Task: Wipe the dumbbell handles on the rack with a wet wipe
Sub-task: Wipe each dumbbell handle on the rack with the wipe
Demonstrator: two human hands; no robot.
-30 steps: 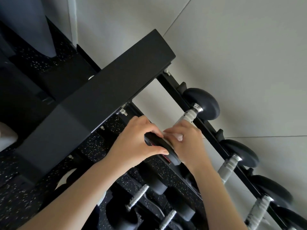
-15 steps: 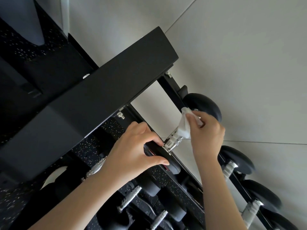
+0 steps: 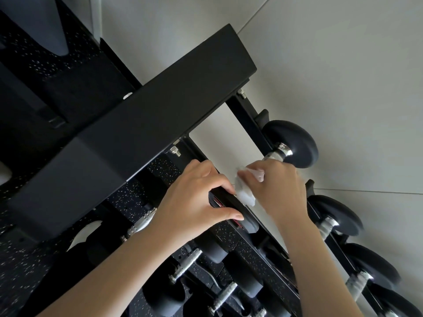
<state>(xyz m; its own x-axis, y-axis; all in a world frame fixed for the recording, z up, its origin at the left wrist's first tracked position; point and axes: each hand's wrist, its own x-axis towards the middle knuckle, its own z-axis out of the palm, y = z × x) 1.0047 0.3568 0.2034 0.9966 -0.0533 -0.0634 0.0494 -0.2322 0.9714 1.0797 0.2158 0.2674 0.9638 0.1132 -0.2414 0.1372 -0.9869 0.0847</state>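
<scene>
The first dumbbell on the top tier of the black rack (image 3: 249, 124) shows its far black head (image 3: 297, 143) and a chrome collar. Its near head (image 3: 242, 213) is gripped by my left hand (image 3: 196, 202), fingers over the top and thumb below. My right hand (image 3: 281, 188) is wrapped round the handle of that dumbbell with a white wet wipe (image 3: 245, 193) bunched under the fingers. The handle itself is almost wholly hidden by the hand and wipe.
Further dumbbells (image 3: 336, 216) line the top tier toward the lower right. A lower tier holds more dumbbells (image 3: 217, 248) with knurled silver handles. A thick black upright post (image 3: 137, 138) crosses the left. Pale grey wall behind, speckled black rubber floor (image 3: 23, 259) below.
My right hand slid with the wipe along the handle, from the near head up to the far end, then back down toward the near head. My left hand kept its grip.
</scene>
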